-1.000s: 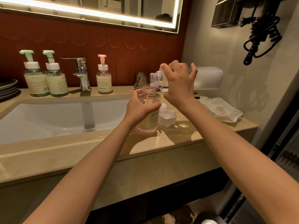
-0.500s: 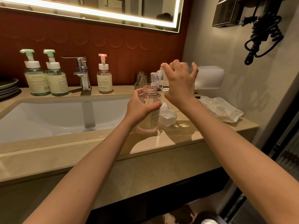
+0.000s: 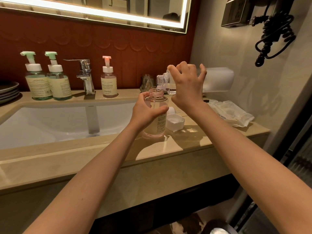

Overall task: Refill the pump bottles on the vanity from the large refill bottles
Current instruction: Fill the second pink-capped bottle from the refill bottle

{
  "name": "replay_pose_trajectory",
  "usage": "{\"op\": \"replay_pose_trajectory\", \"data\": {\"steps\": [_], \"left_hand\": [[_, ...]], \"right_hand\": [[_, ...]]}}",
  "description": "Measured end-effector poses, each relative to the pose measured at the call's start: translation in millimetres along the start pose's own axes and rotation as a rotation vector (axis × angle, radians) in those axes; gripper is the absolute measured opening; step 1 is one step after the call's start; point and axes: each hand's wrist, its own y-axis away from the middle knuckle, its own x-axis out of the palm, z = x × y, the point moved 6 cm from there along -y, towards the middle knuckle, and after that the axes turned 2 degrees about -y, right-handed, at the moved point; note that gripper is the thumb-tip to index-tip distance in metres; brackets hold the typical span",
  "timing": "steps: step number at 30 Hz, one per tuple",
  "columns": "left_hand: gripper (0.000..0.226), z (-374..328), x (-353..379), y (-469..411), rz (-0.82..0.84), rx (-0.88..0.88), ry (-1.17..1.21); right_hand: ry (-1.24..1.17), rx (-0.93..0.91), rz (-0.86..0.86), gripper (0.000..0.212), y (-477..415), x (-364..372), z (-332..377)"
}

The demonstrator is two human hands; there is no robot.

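Note:
My left hand (image 3: 148,112) grips a clear pinkish pump bottle (image 3: 157,122) with its pump removed, standing upright on the vanity counter (image 3: 185,146). My right hand (image 3: 187,86) holds a large frosted refill bottle (image 3: 217,80) tipped on its side, its threaded mouth (image 3: 160,81) just above the open neck of the small bottle. Clear liquid sits low in the refill bottle's neck. A white cap (image 3: 175,121) lies open side up beside the small bottle.
At the back stand two green-pump bottles (image 3: 36,81) (image 3: 59,83), a chrome faucet (image 3: 85,76) and a pink-pump bottle (image 3: 108,81). The white sink basin (image 3: 50,122) fills the left. Wet-wipe packs (image 3: 231,114) lie at right; a coiled cord (image 3: 276,36) hangs above.
The refill bottle's mouth has dropped slightly closer to the small bottle's neck. Both hands otherwise hold steady.

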Motion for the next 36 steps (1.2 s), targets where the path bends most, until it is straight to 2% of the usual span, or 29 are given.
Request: {"op": "replay_pose_trajectory", "data": {"steps": [36], "left_hand": [[0.082,3.3,1.4,-3.3,-0.006,0.008,-0.025]], "right_hand": [[-0.008,-0.005,-0.014,0.063,0.2,-0.1,0.5]]}}
